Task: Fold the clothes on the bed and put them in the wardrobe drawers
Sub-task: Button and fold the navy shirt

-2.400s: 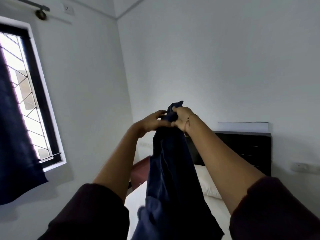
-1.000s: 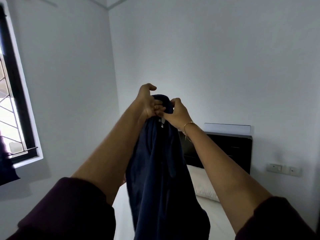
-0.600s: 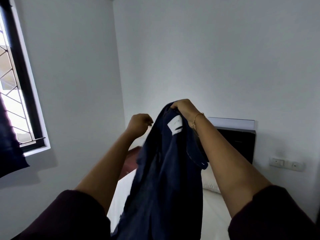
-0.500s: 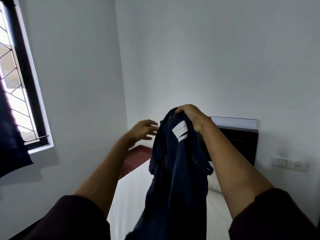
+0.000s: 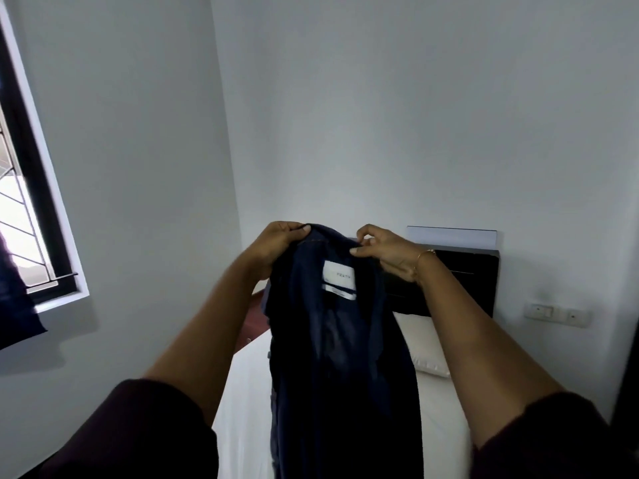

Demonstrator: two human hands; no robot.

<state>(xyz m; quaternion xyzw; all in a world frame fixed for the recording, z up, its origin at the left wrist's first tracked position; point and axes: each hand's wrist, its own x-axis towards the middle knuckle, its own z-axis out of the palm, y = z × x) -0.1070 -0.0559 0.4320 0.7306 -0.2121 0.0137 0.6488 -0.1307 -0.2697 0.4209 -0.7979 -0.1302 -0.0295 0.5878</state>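
A dark navy garment [image 5: 339,368] with a white label near its top hangs in the air above the bed [image 5: 249,382]. My left hand [image 5: 276,245] grips its upper left edge, thumb over the cloth. At the upper right edge, my right hand [image 5: 383,252] pinches the fabric between thumb and fingers. The cloth falls past the bottom of the frame, so its lower end is hidden. No wardrobe or drawers are in view.
A white pillow [image 5: 423,344] lies against the black headboard [image 5: 463,281]. A window [image 5: 24,216] with a dark curtain [image 5: 14,302] is on the left wall. A socket panel [image 5: 555,314] sits on the right wall. A reddish-brown surface [image 5: 257,319] shows left of the bed.
My left hand, free half a second ago, has taken hold of the garment's upper left edge. The right hand has shifted to the right edge, spreading the top with the label facing me.
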